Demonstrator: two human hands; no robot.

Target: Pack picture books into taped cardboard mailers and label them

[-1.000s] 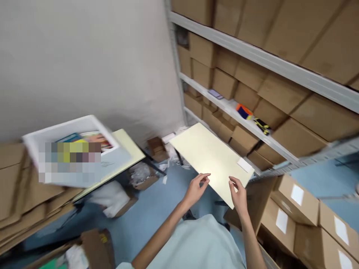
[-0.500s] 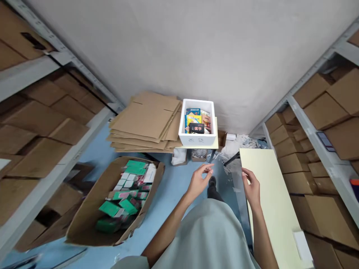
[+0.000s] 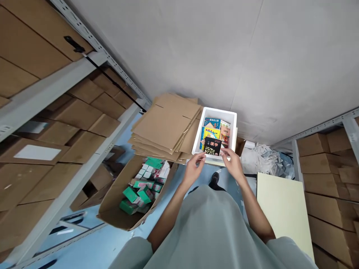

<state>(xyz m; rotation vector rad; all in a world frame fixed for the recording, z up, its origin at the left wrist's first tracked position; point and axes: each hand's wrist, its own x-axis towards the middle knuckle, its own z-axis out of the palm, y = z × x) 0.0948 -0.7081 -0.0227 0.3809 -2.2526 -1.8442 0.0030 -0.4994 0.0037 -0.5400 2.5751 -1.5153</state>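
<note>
A black crossword booklet (image 3: pixel 213 146) lies at ten o'clock from the nearer right hand (image 3: pixel 233 164), whose grip is unclear, and one o'clock from the left hand (image 3: pixel 193 170), fingertips parted

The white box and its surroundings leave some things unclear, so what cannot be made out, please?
Head view:
- White box: floor, hidden under booklets.
- Left hand, right hand: whether either grips the black booklet; contact too small to tell.
- Shelf cartons: contents, hidden by cardboard.
- Pale yellow table: near end, partly hidden by a sleeve.
</note>
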